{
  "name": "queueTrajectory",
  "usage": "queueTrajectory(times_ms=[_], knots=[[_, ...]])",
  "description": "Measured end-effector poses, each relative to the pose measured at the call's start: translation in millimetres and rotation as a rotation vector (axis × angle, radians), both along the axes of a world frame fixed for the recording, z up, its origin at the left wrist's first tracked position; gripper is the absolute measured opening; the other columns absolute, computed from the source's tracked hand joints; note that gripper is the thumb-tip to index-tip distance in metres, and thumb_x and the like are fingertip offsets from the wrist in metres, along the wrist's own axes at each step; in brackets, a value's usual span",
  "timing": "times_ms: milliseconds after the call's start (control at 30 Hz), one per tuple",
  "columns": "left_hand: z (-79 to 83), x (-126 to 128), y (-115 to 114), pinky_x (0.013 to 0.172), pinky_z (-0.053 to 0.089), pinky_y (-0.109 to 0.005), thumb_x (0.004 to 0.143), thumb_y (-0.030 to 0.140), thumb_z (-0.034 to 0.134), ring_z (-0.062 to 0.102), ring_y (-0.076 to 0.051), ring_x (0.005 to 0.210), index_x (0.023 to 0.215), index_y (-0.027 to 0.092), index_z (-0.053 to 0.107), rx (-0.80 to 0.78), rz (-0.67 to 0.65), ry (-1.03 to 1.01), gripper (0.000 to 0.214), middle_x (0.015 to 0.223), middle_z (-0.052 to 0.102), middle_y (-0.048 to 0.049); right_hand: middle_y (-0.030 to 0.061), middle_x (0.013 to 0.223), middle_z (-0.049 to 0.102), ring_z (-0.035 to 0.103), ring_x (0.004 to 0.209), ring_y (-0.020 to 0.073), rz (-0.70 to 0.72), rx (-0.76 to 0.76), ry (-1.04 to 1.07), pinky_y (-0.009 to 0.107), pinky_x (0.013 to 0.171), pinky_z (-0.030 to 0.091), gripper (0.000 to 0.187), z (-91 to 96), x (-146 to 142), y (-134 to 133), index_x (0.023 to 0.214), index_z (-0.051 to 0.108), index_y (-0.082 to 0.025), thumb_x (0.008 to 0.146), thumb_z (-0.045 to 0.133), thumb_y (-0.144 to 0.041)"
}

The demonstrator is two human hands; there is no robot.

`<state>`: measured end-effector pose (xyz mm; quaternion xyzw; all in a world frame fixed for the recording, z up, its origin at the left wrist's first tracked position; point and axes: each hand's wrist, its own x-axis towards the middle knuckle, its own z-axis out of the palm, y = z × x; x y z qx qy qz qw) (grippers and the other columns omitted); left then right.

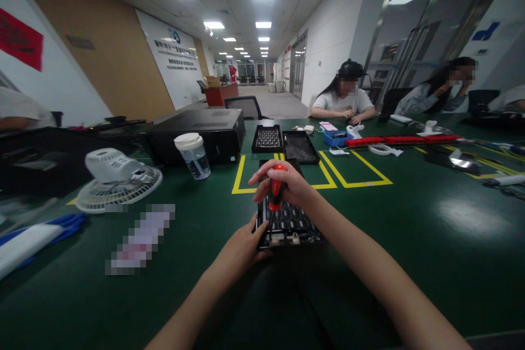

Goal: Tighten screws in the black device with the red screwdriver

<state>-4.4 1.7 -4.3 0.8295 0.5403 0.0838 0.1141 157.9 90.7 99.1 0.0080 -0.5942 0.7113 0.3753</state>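
A black electronic unit [292, 221] with its patterned inner board exposed lies on the green table [410, 240] in front of me. My right hand [283, 180] is closed around the red and black handle of a screwdriver [276, 188], held upright with its shaft pointing down onto the unit's left side. My left hand [241, 246] presses against the unit's near left corner, fingers curled on its edge, steadying it.
A white desk fan [117, 178] lies at left, a lidded plastic cup [193, 155] and a black computer case [197, 134] behind it. Two black trays [285, 145] sit beyond the yellow floor-tape boxes. Two people sit at the far side with tools and a blue box [336, 138].
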Motion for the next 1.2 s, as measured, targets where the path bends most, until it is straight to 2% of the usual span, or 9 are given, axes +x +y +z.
queueTrajectory(times_ms=[67,133,233,367,500,933,1200], knots=[[0.7,0.2,-0.1,0.104,0.038,-0.043,0.079,0.034,0.066,0.041,-0.034,0.131,0.141,0.022,0.036,-0.001,0.001,0.006,0.07,0.154,0.021,-0.0146,0.0002,0.068,0.068,0.062,0.045,0.0117,-0.04,0.01,0.01,0.023,0.043,0.049,0.019,-0.6,-0.6,0.2,0.082,0.06,-0.014,0.079,0.064,-0.032],[1.3,0.6,0.2,0.105,0.037,-0.043,0.079,0.034,0.066,0.041,-0.034,0.131,0.141,0.02,0.037,0.002,-0.004,0.012,0.07,0.154,0.023,-0.0155,-0.0059,0.052,0.056,0.049,0.035,0.0066,-0.055,0.008,0.031,0.018,0.037,0.04,0.019,-0.6,-1.6,-0.5,0.073,0.057,-0.015,0.08,0.065,-0.03],[2.0,1.1,0.7,0.106,0.036,-0.042,0.079,0.033,0.066,0.041,-0.034,0.131,0.141,0.018,0.037,0.008,-0.007,0.023,0.07,0.153,0.024,-0.0172,-0.0083,0.048,0.047,0.041,0.034,0.0045,-0.036,-0.01,0.063,0.017,0.036,0.036,0.023,0.4,-3.1,-2.8,0.067,0.053,-0.015,0.08,0.064,-0.031],[2.1,0.9,0.5,0.104,0.038,-0.042,0.079,0.034,0.066,0.043,-0.034,0.13,0.14,0.02,0.037,0.004,-0.001,0.029,0.07,0.153,0.025,-0.0164,-0.005,0.051,0.048,0.042,0.037,0.0069,0.02,-0.039,0.091,0.02,0.038,0.036,0.03,1.2,-4.6,-4.0,0.067,0.055,-0.015,0.084,0.051,-0.04],[1.7,0.8,0.7,0.105,0.038,-0.043,0.079,0.035,0.065,0.043,-0.034,0.13,0.141,0.02,0.037,0.003,0.001,0.034,0.07,0.153,0.025,-0.0152,-0.0013,0.054,0.05,0.046,0.04,0.0111,0.042,-0.057,0.079,0.024,0.042,0.039,0.032,0.6,-4.6,-2.8,0.069,0.053,-0.016,0.086,0.035,-0.037],[-2.0,0.3,2.6,0.104,0.039,-0.042,0.078,0.036,0.066,0.042,-0.034,0.13,0.141,0.019,0.038,0.007,0.003,0.025,0.07,0.154,0.023,-0.0163,0.0022,0.064,0.054,0.051,0.052,0.0135,0.131,-0.024,0.029,0.028,0.054,0.041,0.03,3.3,-2.9,-5.4,0.078,0.06,-0.012,0.084,0.039,-0.034],[-4.5,-1.1,3.4,0.106,0.036,-0.043,0.079,0.035,0.065,0.039,-0.032,0.133,0.141,0.02,0.037,0.013,-0.007,0.016,0.07,0.155,0.019,-0.0148,0.0021,0.065,0.056,0.053,0.054,0.0138,0.099,-0.019,0.007,0.028,0.056,0.043,0.028,3.6,-2.7,-4.4,0.079,0.059,-0.012,0.083,0.044,-0.035]])
